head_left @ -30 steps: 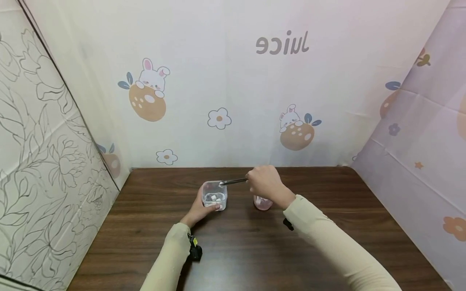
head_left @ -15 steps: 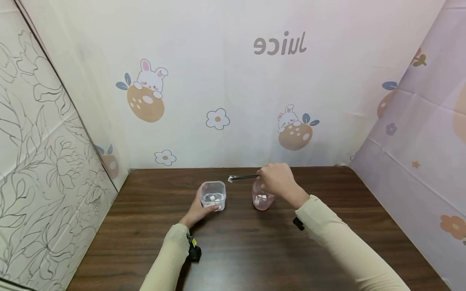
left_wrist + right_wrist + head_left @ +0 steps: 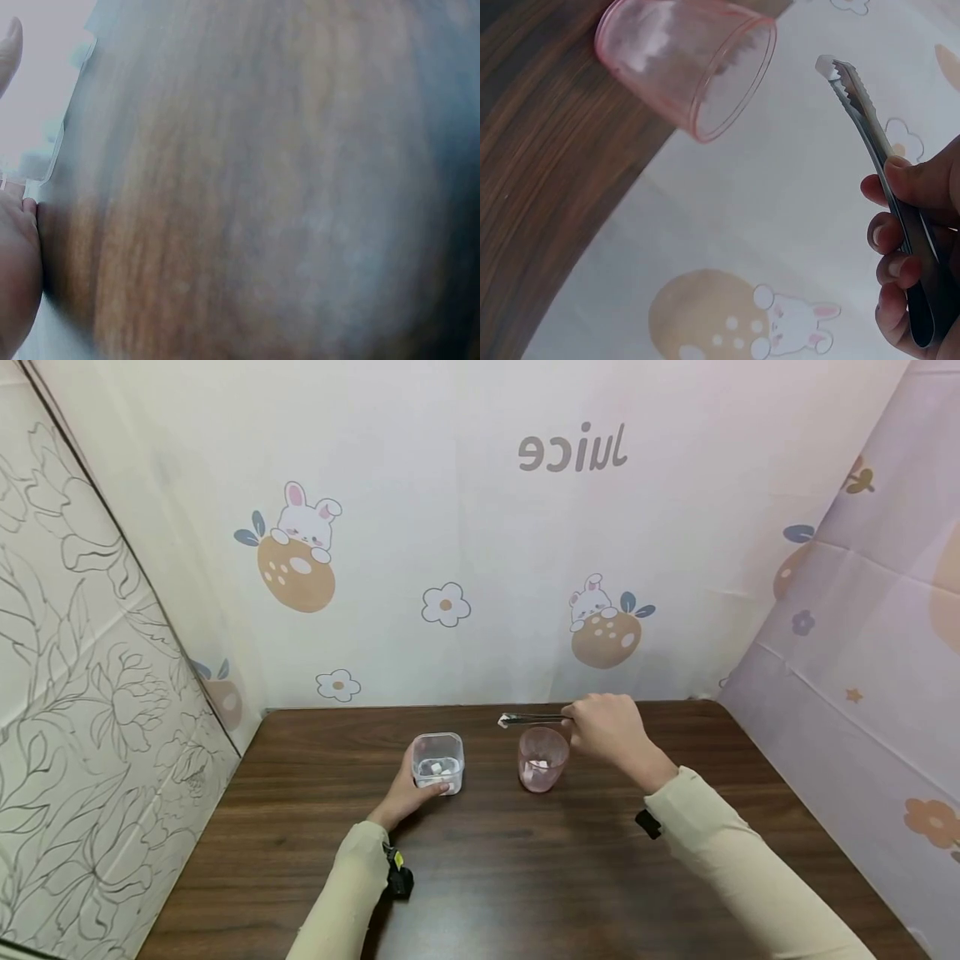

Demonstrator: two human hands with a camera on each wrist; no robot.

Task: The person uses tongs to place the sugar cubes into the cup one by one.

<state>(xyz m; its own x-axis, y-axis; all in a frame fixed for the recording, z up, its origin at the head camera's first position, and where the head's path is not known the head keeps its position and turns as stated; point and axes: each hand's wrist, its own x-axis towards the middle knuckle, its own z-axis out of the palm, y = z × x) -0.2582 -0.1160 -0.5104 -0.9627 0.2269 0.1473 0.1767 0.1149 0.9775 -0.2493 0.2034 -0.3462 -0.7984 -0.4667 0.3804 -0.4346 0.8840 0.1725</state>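
My left hand [image 3: 406,793] grips a clear square plastic container [image 3: 438,747] from its left side, thumb along the front. Several small white cubes [image 3: 437,768] lie on its bottom. With my right hand [image 3: 609,727] I hold metal tongs [image 3: 536,719], whose serrated tips pinch one white cube [image 3: 826,67]. Below and slightly right of those tips stands a pink see-through cup [image 3: 543,748], upright, with several white pieces inside; cube and cup are apart. In the left wrist view, only the container's edge [image 3: 56,150] and part of the hand show.
The dark wood table [image 3: 480,877] carries the container and the cup, with a hand's width or so between them. Behind it hangs a pale printed curtain [image 3: 450,527]; more patterned cloth [image 3: 97,718] borders the left side.
The right hand has moved right, carrying the tongs and cube from over the container to above the cup. The left hand still holds the container in place.
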